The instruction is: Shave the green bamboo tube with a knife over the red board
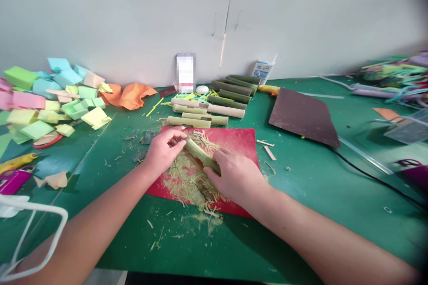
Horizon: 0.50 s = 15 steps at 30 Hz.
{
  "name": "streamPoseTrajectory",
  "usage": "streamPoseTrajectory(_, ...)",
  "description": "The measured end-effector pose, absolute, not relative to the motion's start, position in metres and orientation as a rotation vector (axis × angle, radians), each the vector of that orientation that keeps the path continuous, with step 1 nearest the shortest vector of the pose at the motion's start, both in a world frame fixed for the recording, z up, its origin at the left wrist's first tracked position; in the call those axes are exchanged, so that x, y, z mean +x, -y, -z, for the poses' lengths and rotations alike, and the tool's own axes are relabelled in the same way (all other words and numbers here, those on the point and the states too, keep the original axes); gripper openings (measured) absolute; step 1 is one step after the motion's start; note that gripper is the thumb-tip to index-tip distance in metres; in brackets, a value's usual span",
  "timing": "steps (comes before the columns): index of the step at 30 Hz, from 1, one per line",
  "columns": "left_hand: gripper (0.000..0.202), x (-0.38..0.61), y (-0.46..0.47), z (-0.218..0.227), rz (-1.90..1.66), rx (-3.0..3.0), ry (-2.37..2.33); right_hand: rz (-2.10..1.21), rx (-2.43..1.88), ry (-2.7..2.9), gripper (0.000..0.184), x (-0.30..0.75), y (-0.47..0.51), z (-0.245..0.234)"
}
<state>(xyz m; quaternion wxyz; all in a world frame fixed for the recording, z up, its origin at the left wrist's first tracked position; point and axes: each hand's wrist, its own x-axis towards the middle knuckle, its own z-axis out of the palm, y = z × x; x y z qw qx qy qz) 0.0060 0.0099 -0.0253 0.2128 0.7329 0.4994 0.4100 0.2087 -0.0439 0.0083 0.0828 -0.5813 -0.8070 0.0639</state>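
Note:
A pale green bamboo tube (200, 152) lies slantwise between my hands, above a red sheet (244, 142). My right hand (236, 173) is closed around its near end. At the far end, my left hand (166, 148) has its thumb and fingers bent against the tube; part of its grip is hidden. Shavings and sawdust (182, 173) cover much of the sheet below. Just beyond it lie several peeled bamboo tubes (189, 121), some with a cut-out in the side. Behind these are darker green bamboo tubes (230, 93).
Folded coloured paper (33, 102) is heaped at the left, near crumpled orange paper (135, 95). A phone (186, 73) leans on the wall. Right are a dark brown sheet (302, 116), a black cable (371, 171) and a strip pile (394, 73). A white wire frame (62, 222) stands front left.

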Motion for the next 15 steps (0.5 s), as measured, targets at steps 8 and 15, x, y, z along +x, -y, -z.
streamPoseTrajectory(8,0.016,0.0039,-0.0127,0.0277,-1.176,2.082,-1.426,-0.183,-1.742,2.412,0.018,0.2087,0.0435,-0.0075)
streamPoseTrajectory(15,0.019,0.0025,-0.0143,0.0243,-1.194,2.378,-1.532,-0.180,-1.730,2.415,0.018,0.2091,0.0432,-0.0065)
